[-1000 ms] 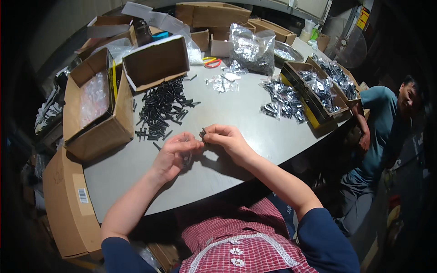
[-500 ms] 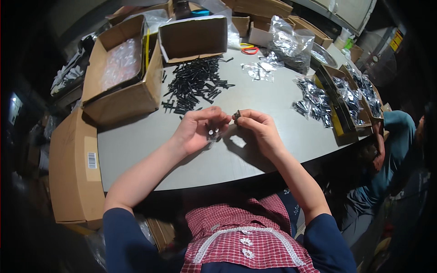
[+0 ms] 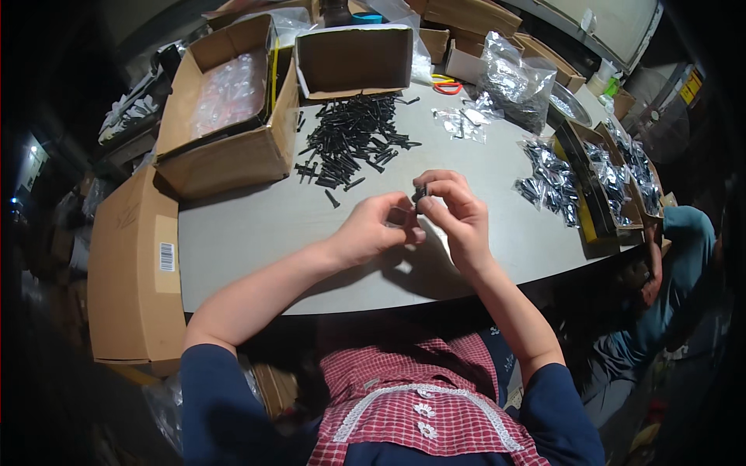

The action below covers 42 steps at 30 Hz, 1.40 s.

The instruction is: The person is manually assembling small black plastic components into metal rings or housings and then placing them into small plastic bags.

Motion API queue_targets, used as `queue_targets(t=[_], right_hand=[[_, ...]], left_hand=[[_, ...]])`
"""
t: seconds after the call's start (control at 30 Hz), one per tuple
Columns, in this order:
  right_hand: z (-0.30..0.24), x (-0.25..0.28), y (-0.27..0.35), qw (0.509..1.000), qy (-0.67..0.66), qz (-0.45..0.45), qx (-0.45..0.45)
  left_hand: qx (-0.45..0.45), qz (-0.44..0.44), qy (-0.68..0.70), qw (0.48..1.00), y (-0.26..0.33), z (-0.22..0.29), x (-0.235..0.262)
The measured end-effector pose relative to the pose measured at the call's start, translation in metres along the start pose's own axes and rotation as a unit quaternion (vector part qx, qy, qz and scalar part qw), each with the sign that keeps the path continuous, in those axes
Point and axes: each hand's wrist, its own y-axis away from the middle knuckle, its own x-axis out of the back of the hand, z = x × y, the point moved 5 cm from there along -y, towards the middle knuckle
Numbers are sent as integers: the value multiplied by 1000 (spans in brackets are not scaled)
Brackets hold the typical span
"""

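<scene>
Above the near middle of the grey table my two hands meet, fingertips close together. My left hand (image 3: 373,227) is closed in a pinch, thumb toward the right; a small clear plastic bag (image 3: 399,217) shows faintly between its fingers, mostly hidden. Just beside it, my right hand (image 3: 460,215) pinches a small dark piece (image 3: 420,196) between thumb and fingers; its exact kind is too small to tell. Beyond the hands lies a loose pile of black screws (image 3: 353,136), with one stray black screw (image 3: 332,199) nearest my left hand.
An open cardboard box (image 3: 225,159) holding clear bags stands at the left; another box (image 3: 353,64) lies tipped behind the pile. To the right are filled small bags (image 3: 548,182), a black-and-yellow box (image 3: 579,186) and a large clear bag (image 3: 517,81). Another person's arm (image 3: 654,268) shows far right.
My hands have come together, and the left has turned, hiding the two silvery round bits seen in its palm. The right hand is raised slightly. The view has shifted a little.
</scene>
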Motion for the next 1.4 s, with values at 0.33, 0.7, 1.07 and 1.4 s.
queue_targets(t=[0.33, 0.7, 1.07, 1.4], right_hand=[[-4, 6, -42, 985, 100, -133, 51], [94, 9, -127, 824, 536, -174, 61], [64, 73, -107, 883, 433, -173, -45], [79, 39, -113, 795, 553, -239, 72]], left_hand=[[-33, 52, 7, 998, 4, -10, 8], [-54, 32, -92, 994, 5, -8, -4], [-36, 31, -126, 991, 6, -10, -3], [-47, 14, -129, 990, 4, -10, -6]])
